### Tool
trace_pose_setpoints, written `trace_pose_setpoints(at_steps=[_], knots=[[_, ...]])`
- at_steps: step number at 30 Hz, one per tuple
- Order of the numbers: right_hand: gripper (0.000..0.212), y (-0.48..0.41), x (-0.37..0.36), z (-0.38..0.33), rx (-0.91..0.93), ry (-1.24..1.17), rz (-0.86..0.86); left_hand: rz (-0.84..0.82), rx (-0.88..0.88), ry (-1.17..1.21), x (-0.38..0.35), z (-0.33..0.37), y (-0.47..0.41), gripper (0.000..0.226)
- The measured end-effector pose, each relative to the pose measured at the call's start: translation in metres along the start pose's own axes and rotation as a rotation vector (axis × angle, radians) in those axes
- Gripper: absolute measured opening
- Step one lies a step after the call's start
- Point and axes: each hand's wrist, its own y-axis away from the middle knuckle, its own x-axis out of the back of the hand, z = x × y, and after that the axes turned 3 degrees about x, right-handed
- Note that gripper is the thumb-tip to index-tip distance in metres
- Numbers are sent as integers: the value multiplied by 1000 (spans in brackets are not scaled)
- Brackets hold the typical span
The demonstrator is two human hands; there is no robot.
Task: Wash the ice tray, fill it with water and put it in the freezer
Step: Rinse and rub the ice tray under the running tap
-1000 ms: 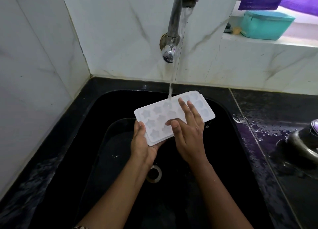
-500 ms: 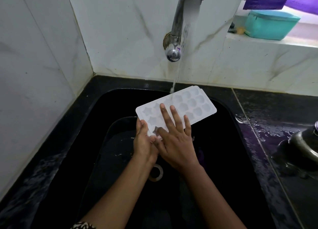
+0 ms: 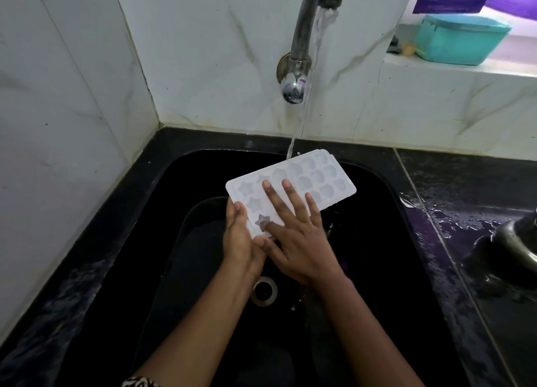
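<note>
A white ice tray (image 3: 316, 180) with star and round moulds is held tilted over the black sink (image 3: 386, 241). My left hand (image 3: 241, 241) grips its near left end, thumb on the rim. My right hand (image 3: 299, 235) lies flat on the tray's top with fingers spread and straight. Water runs from the metal tap (image 3: 305, 32) and lands at the tray's far edge.
The sink drain (image 3: 263, 291) lies under my wrists. A wet black counter (image 3: 470, 212) runs to the right, with a steel vessel (image 3: 520, 241) at its edge. A teal box (image 3: 462, 39) sits on the marble ledge. Marble walls close the left and back.
My right hand has slid from the tray's middle toward its near left end. The tray has shifted so the stream now lands at its far edge.
</note>
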Motion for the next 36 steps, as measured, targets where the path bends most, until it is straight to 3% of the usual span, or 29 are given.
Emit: trace_pose_setpoints(at_steps=[5, 10, 16, 21, 28, 32, 36], knots=[[59, -1, 1, -1, -95, 86, 49, -28, 62, -22, -3, -5, 5, 34], [63, -1, 3, 5, -46, -57, -14, -36, 47, -5, 0, -1, 4, 35], [57, -2, 0, -1, -106, 92, 84, -24, 120, -43, -2, -10, 11, 36], [60, 2, 6, 16, -42, -62, 11, -69, 117, -19, -3, -12, 10, 36], [52, 2, 0, 4, -21, 10, 14, -29, 88, -38, 0, -9, 6, 31], [64, 2, 6, 16, -66, -120, -28, -32, 107, -3, -1, -9, 6, 33], [58, 4, 2, 11, -66, 40, 66, -34, 128, -58, -2, -12, 9, 35]])
